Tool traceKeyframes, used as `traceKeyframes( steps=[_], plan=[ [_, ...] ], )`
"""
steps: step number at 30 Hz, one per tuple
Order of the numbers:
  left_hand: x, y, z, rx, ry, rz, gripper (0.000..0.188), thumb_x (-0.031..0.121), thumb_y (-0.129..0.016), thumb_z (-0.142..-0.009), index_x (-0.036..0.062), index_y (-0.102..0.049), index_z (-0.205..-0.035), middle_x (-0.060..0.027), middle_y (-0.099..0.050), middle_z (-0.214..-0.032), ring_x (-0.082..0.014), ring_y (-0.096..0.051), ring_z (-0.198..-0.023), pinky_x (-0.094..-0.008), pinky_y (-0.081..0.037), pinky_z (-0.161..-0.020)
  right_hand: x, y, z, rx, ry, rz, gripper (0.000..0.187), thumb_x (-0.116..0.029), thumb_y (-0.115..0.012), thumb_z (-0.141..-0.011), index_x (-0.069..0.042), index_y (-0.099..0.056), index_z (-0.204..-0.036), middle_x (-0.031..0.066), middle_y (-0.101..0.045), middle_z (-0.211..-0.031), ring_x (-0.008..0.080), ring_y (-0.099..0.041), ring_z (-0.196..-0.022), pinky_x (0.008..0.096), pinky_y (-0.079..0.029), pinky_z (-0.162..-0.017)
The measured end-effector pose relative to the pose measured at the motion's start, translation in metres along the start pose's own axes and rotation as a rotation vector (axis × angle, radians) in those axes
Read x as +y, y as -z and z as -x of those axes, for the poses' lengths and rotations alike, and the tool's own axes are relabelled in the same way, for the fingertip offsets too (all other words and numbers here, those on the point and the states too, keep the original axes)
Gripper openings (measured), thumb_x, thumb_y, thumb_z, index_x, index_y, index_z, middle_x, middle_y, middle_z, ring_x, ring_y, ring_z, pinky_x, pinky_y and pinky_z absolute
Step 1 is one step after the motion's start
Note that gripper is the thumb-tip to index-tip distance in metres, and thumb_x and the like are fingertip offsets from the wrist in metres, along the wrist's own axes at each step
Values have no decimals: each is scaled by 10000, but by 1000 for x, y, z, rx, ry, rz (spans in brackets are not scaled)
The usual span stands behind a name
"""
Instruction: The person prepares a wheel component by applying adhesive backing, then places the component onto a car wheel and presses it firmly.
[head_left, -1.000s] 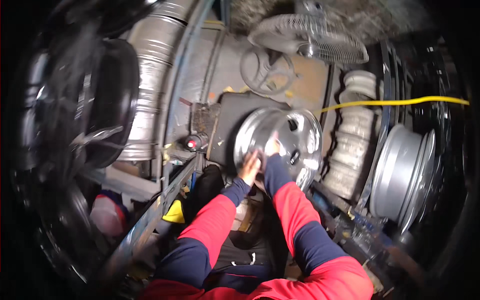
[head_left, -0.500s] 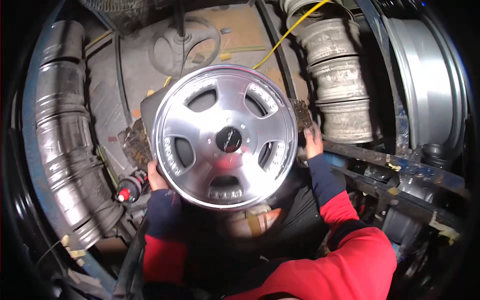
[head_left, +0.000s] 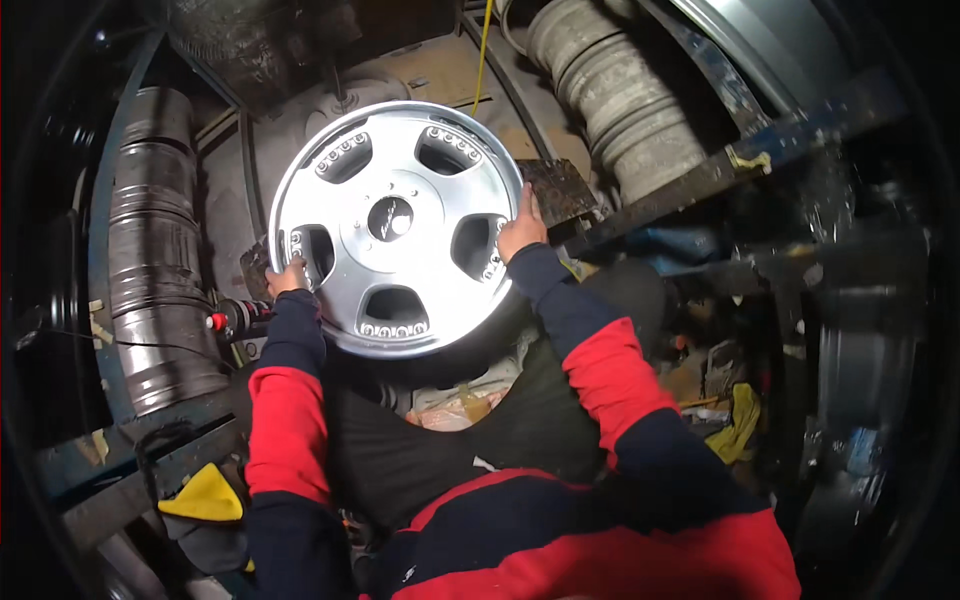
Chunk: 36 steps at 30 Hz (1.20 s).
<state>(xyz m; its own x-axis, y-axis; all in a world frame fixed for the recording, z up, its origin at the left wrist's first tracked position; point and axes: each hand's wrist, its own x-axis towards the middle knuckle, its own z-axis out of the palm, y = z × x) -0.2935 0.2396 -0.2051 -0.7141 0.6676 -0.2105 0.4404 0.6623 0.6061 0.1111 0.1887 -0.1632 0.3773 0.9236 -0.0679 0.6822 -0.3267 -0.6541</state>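
A shiny silver alloy wheel rim (head_left: 430, 270) with five openings, rows of small bolts and a black centre cap (head_left: 390, 218) faces me, tilted up over my lap. My left hand (head_left: 288, 278) is closed round its left edge, the fingertips near one opening. On the right edge lies my right hand (head_left: 523, 232), gripping the lip with fingers pointing up along it. Behind the rim, the dark, worn block (head_left: 562, 185) it is next to is partly hidden. Just below my left hand is a black tool (head_left: 240, 318) with a red end.
Dull, stained metal rims stand in a column at the left (head_left: 155, 240) and another at the upper right (head_left: 615, 90). A steel frame bar (head_left: 720, 170) crosses on the right. A yellow hose (head_left: 484, 50) hangs behind. Yellow-and-grey gloves (head_left: 205, 500) lie at the lower left.
My view has shifted. The rim has turned and tilted up toward me, its spokes in different positions. My right hand has come from beside the rim onto its edge.
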Motion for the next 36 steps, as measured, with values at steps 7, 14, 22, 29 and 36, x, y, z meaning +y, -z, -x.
traceKeyframes(
  steps=[7,14,22,29,36],
  plan=[
    [-37,6,-14,-32,-247,60,977,376,-746,-671,-69,-332,-1435,-349,-521,-1282,-428,-521,-1204,-397,-385,-1056,-29,24,7,-250,-19,340,932,-282,-599,-833,28,-46,-1516,289,-214,-1535,412,-437,-1314,413,-404,-1063],
    [12,44,-53,-734,13,416,424,304,-562,-837,-26,-670,-1080,-177,-670,-1067,-249,-622,-985,-339,-451,-855,-13,34,22,-340,-57,203,969,-290,-636,-788,152,-96,-1459,352,-202,-1511,410,-322,-1388,360,-298,-1138],
    [8,46,-40,-530,11,622,411,269,-589,-842,-80,-652,-1051,-127,-684,-1010,-178,-627,-907,-279,-463,-822,-24,9,26,-154,-64,143,986,-309,-662,-798,140,-92,-1466,365,-202,-1504,420,-266,-1414,361,-260,-1155],
    [42,73,-30,-684,224,544,348,247,-512,-892,-18,-654,-1067,-112,-688,-943,-236,-640,-868,-329,-483,-800,0,-1,-10,-34,-67,-39,935,-299,-710,-765,117,-231,-1452,315,-311,-1486,383,-307,-1401,368,-254,-1151],
    [61,112,4,-470,-340,-337,421,267,-528,-840,32,-644,-1170,-285,-655,-1040,-444,-597,-1061,-460,-452,-959,6,0,-22,-101,-179,-543,877,-157,-697,-793,165,-198,-1438,286,-462,-1356,305,-484,-1235,326,-358,-1058]
  ],
)
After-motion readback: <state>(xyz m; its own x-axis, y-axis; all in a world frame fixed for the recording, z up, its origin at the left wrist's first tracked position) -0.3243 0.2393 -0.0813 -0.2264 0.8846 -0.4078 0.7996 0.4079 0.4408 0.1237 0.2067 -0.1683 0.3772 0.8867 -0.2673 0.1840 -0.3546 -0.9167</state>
